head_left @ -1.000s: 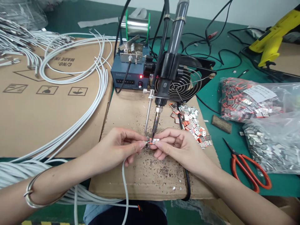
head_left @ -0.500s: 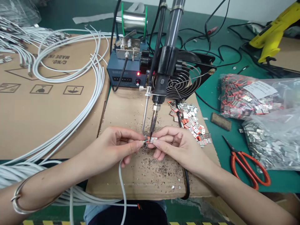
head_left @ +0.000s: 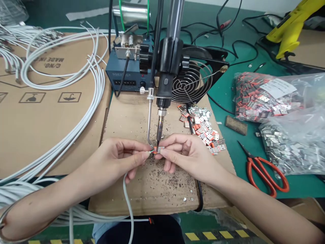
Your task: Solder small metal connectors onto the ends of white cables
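My left hand [head_left: 124, 157] pinches the wire end of a white cable [head_left: 128, 200], which hangs down from under the palm. Between thumb and forefinger, my right hand [head_left: 184, 154] grips a small metal USB connector [head_left: 160, 148] with an orange insert. The wire end and the connector meet below the tip of a soldering iron [head_left: 159, 127] mounted upright in a holder. A thin metal feed tube [head_left: 149, 125] curves down just left of the tip. Whether the wires touch the connector's contacts is too small to tell.
Loose connectors [head_left: 203, 128] lie right of the iron, beside a fan [head_left: 190, 83]. Behind stands a blue solder feeder [head_left: 127, 76]. Further right are bagged connectors [head_left: 261, 98] and orange-handled scissors [head_left: 266, 169]. White cable bundles [head_left: 93, 101] cover the left side.
The whole view has shifted, so the scene sits further left and slightly higher. The red light on the feeder has gone dark. Both hands keep their grips near the iron's tip.
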{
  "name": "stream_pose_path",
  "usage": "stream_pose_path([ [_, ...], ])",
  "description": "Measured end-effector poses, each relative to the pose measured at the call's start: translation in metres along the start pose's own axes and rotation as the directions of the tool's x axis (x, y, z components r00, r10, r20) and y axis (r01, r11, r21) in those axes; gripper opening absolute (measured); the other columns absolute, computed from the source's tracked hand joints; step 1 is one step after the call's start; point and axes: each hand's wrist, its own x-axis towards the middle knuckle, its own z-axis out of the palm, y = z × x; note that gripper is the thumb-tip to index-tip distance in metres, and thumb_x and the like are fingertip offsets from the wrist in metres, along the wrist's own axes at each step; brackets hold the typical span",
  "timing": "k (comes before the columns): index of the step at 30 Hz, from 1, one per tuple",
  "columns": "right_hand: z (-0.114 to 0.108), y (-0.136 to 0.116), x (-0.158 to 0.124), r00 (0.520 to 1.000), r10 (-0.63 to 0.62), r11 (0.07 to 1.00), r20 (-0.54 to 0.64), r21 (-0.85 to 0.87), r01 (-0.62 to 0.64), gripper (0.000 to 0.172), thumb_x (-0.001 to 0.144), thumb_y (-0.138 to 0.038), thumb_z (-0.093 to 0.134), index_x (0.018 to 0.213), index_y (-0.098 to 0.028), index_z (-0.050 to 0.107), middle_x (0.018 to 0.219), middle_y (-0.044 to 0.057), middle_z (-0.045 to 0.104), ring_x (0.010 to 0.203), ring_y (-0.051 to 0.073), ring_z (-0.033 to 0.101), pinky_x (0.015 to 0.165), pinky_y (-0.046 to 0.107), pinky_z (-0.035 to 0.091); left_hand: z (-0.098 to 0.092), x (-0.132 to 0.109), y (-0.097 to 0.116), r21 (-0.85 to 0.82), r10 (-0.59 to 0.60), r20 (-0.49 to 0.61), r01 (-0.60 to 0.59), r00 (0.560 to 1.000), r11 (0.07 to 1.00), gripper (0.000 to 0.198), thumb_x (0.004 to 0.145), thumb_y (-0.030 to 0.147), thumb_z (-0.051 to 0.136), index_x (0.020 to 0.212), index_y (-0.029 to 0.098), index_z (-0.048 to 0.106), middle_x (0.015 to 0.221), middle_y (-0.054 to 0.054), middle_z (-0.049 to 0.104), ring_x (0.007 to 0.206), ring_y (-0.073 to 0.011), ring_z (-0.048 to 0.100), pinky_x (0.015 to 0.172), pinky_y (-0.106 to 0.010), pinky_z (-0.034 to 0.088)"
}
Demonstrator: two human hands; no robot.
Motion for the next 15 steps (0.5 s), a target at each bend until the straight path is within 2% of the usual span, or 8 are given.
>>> stream_pose_path([
  [9, -0.0012, -0.0046, 0.0004, 0.996, 0.086, 0.995, 0.021, 0.04, -0.087, 0.02, 0.066, -0.024, 0.075, 0.076, -0.013, 0.061, 0.062, 0.0, 0.07, 0.039, 0.005, 0.058, 0.038, 0.014, 0.051, 0.0022, -0.001, -0.001, 0.004, -0.035, 0.02, 0.035, 0.999, 0.999, 0.017, 0.067, 0.024, 0.066, 0.079, 0.013, 0.07, 0.035, 0.007, 0.052, 0.035, -0.0056, 0.044, 0.037, -0.013, 0.038],
  [15, -0.0015, -0.0006, 0.0006, 0.998, 0.065, 0.998, -0.001, -0.001, -0.065, 0.021, 0.064, -0.023, 0.077, 0.076, -0.014, 0.062, 0.063, 0.001, 0.07, 0.042, 0.007, 0.06, 0.04, 0.016, 0.053, 0.0012, -0.0001, -0.0032, 0.038, -0.073, 0.01, 0.073, 0.997, 0.997, 0.027, 0.069, 0.025, 0.065, 0.089, 0.008, 0.067, 0.036, 0.007, 0.053, 0.034, -0.0047, 0.044, 0.037, -0.012, 0.039],
])
